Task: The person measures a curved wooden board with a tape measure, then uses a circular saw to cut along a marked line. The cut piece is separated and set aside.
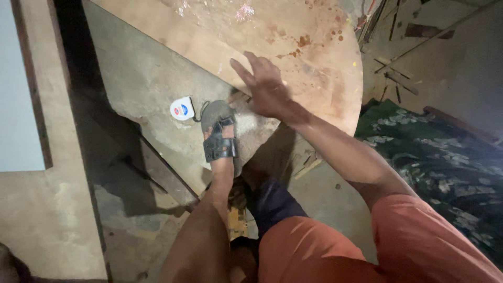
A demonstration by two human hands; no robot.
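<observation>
At nine o'clock from my foot lies one small white tape measure (182, 109) on the grey slab (141, 78). My sandalled foot (219, 137) presses on that slab's lower edge. At one o'clock from it my right hand (267, 86) rests flat, fingers spread, gripping nothing, on the edge of one round plywood board (293, 36), pale tan with reddish stains. My left hand is out of view. At three o'clock lies one dark patterned cloth (435, 157).

Right hand (267, 86) spread on round plywood board (293, 47) (stained), sandalled foot (219, 137) below
</observation>
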